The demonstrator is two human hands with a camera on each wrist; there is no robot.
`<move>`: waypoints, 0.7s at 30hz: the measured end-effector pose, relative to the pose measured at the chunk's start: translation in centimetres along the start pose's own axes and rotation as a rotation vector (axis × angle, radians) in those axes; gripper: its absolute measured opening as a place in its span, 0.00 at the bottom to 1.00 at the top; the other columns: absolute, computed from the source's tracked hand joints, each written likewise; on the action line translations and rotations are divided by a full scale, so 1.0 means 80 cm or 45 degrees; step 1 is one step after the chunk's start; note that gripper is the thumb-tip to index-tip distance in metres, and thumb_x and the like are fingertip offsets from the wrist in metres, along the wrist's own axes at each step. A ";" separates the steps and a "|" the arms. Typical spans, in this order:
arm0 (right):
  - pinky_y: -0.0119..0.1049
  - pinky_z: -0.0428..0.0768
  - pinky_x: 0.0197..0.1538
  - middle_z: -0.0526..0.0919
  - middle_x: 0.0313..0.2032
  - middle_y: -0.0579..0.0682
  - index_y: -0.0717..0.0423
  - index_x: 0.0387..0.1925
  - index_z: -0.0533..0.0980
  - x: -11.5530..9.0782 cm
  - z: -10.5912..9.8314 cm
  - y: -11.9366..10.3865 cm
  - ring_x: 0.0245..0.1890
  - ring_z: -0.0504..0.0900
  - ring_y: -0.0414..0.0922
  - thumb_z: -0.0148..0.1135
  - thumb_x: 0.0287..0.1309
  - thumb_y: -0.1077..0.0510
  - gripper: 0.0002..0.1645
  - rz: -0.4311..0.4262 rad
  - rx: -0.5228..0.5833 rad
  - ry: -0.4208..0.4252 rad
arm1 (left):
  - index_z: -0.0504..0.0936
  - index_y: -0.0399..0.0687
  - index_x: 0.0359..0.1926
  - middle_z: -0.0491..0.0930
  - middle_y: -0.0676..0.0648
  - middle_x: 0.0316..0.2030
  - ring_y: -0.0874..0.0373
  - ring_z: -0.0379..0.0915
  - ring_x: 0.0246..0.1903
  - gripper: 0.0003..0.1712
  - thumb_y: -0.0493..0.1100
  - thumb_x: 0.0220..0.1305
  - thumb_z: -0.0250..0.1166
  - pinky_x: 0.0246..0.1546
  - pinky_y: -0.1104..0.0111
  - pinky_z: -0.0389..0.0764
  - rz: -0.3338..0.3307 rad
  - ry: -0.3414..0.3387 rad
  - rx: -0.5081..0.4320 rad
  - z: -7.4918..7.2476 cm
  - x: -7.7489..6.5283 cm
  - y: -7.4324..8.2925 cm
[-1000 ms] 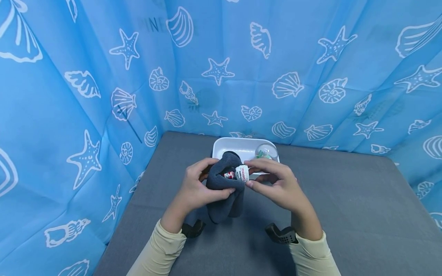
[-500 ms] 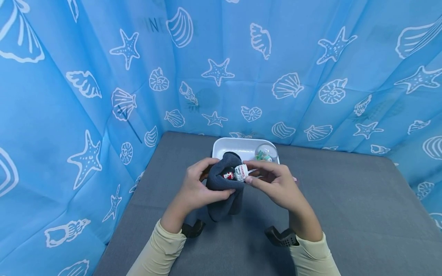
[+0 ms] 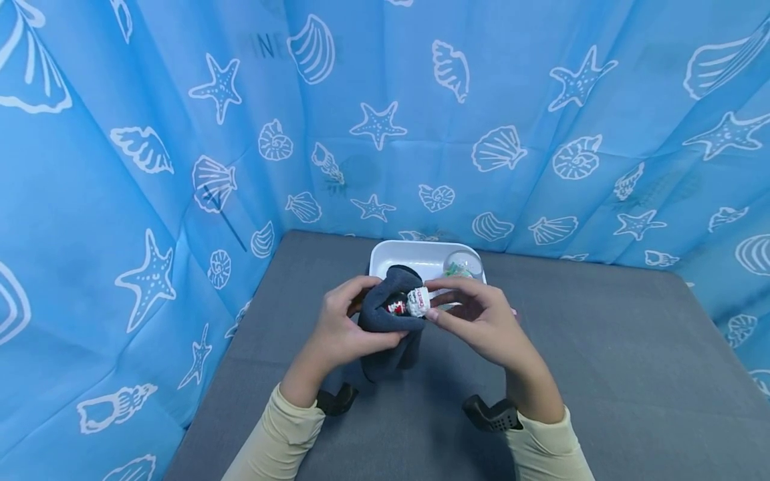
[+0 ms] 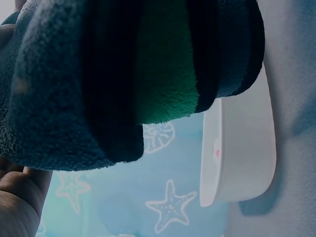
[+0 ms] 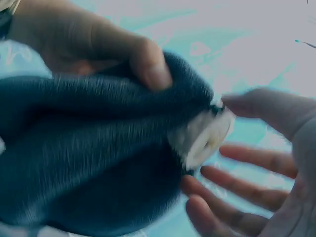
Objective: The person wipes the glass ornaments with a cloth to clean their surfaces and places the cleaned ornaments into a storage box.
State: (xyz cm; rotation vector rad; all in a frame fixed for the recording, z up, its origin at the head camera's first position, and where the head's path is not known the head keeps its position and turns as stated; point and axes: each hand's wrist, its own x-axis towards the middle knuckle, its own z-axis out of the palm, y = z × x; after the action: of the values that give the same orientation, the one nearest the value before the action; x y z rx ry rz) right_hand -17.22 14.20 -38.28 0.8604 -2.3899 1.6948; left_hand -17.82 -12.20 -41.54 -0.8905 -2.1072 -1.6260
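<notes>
My left hand [image 3: 345,327] grips a dark blue-grey fleecy cloth [image 3: 375,314], bunched around a small item with a red-and-white printed side [image 3: 396,306]. A white round piece with red lettering [image 3: 418,302] pokes out of the cloth's opening. My right hand [image 3: 481,310] pinches this piece between thumb and forefinger. In the right wrist view, the piece's end [image 5: 210,140] looks ring-like and blurred, with the other fingers [image 5: 247,158] spread beside it. The left wrist view shows the cloth's folds [image 4: 54,98] and a green band [image 4: 165,64]; most of the wrapped item is hidden.
Behind the hands, a white tray [image 3: 397,251] stands on the grey table [image 3: 601,334]. A clear round container [image 3: 464,260] with something green inside sits at the tray's right end. A blue curtain with shell prints [image 3: 379,174] surrounds the table's far and left sides.
The white piece has turned and shifted slightly left, with my right thumb moving up along it. The cloth's hanging end has drawn up a little. My left hand keeps its grip.
</notes>
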 end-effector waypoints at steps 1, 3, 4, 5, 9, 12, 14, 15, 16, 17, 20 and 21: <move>0.38 0.90 0.51 0.85 0.58 0.55 0.57 0.61 0.82 0.000 -0.001 0.000 0.53 0.87 0.43 0.75 0.59 0.70 0.28 -0.042 -0.007 0.007 | 0.83 0.44 0.57 0.86 0.42 0.49 0.54 0.86 0.43 0.36 0.35 0.45 0.86 0.45 0.67 0.90 0.001 0.001 -0.002 0.000 0.000 0.000; 0.38 0.89 0.54 0.84 0.60 0.55 0.59 0.60 0.82 -0.001 -0.003 0.001 0.57 0.86 0.44 0.77 0.53 0.73 0.31 -0.132 -0.014 0.020 | 0.83 0.44 0.57 0.86 0.42 0.49 0.54 0.86 0.43 0.36 0.35 0.45 0.86 0.45 0.67 0.90 0.001 0.002 -0.004 0.000 0.001 0.000; 0.37 0.88 0.55 0.83 0.61 0.56 0.60 0.60 0.82 -0.002 -0.004 0.002 0.58 0.85 0.44 0.78 0.51 0.75 0.33 -0.175 -0.017 0.023 | 0.83 0.44 0.57 0.87 0.42 0.49 0.54 0.86 0.44 0.36 0.35 0.45 0.86 0.45 0.67 0.90 0.000 0.002 -0.007 0.000 0.001 0.001; 0.37 0.88 0.56 0.82 0.61 0.56 0.60 0.60 0.82 -0.002 -0.005 0.002 0.59 0.84 0.44 0.78 0.49 0.76 0.34 -0.208 -0.013 0.022 | 0.83 0.44 0.57 0.87 0.42 0.49 0.54 0.86 0.44 0.36 0.35 0.45 0.86 0.46 0.67 0.89 -0.002 0.003 -0.009 0.000 0.001 0.001; 0.36 0.87 0.58 0.81 0.62 0.59 0.64 0.60 0.82 -0.001 -0.007 0.004 0.60 0.83 0.44 0.78 0.47 0.79 0.36 -0.283 0.021 0.000 | 0.83 0.43 0.57 0.87 0.42 0.48 0.55 0.86 0.43 0.36 0.35 0.45 0.86 0.45 0.67 0.90 0.000 0.001 -0.010 0.000 0.002 0.001; 0.37 0.87 0.59 0.81 0.61 0.60 0.64 0.60 0.82 -0.001 -0.006 0.004 0.61 0.83 0.44 0.77 0.47 0.79 0.35 -0.296 0.032 -0.016 | 0.83 0.43 0.57 0.86 0.42 0.48 0.55 0.86 0.42 0.36 0.35 0.44 0.87 0.45 0.67 0.90 0.012 -0.012 -0.011 0.000 0.002 0.000; 0.39 0.87 0.59 0.82 0.61 0.59 0.63 0.60 0.82 -0.001 -0.005 0.003 0.61 0.83 0.44 0.77 0.47 0.79 0.35 -0.295 0.037 -0.024 | 0.82 0.43 0.57 0.86 0.42 0.48 0.55 0.87 0.42 0.36 0.35 0.44 0.87 0.45 0.67 0.90 0.016 -0.023 -0.016 0.000 0.002 0.000; 0.39 0.87 0.59 0.82 0.60 0.59 0.63 0.60 0.82 -0.001 -0.005 0.003 0.61 0.83 0.44 0.77 0.47 0.79 0.35 -0.295 0.040 -0.028 | 0.82 0.43 0.57 0.86 0.42 0.48 0.55 0.87 0.42 0.36 0.35 0.45 0.87 0.46 0.67 0.90 0.014 -0.027 -0.020 0.000 0.001 0.000; 0.40 0.87 0.58 0.82 0.60 0.59 0.63 0.59 0.82 0.000 -0.005 0.003 0.61 0.83 0.44 0.77 0.47 0.79 0.35 -0.299 0.045 -0.030 | 0.82 0.43 0.58 0.86 0.42 0.48 0.55 0.86 0.43 0.37 0.34 0.45 0.87 0.46 0.67 0.90 0.012 -0.030 -0.025 0.000 0.001 0.001; 0.40 0.87 0.58 0.83 0.59 0.59 0.62 0.59 0.83 0.000 -0.004 0.003 0.60 0.83 0.44 0.77 0.47 0.79 0.34 -0.302 0.047 -0.032 | 0.82 0.43 0.58 0.86 0.42 0.48 0.54 0.86 0.43 0.37 0.34 0.45 0.87 0.47 0.66 0.90 0.008 -0.031 -0.030 0.000 0.001 0.001; 0.39 0.87 0.58 0.83 0.56 0.59 0.63 0.57 0.83 0.001 -0.004 0.005 0.59 0.84 0.44 0.76 0.47 0.80 0.33 -0.323 0.059 -0.036 | 0.82 0.44 0.58 0.86 0.42 0.49 0.54 0.86 0.45 0.37 0.35 0.45 0.87 0.48 0.66 0.89 -0.003 -0.039 -0.041 0.000 0.000 0.002; 0.39 0.88 0.57 0.84 0.56 0.59 0.62 0.57 0.83 0.001 -0.004 0.005 0.58 0.84 0.43 0.76 0.47 0.80 0.32 -0.329 0.061 -0.035 | 0.82 0.44 0.58 0.86 0.42 0.49 0.54 0.85 0.45 0.37 0.34 0.45 0.87 0.49 0.66 0.89 -0.005 -0.039 -0.044 0.000 0.000 0.002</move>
State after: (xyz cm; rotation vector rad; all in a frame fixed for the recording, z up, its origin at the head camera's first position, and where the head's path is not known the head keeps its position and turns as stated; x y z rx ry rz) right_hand -17.58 14.58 -38.47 1.1499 -2.1500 1.6537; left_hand -17.71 -12.19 -41.40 -0.9288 -2.1085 -1.6656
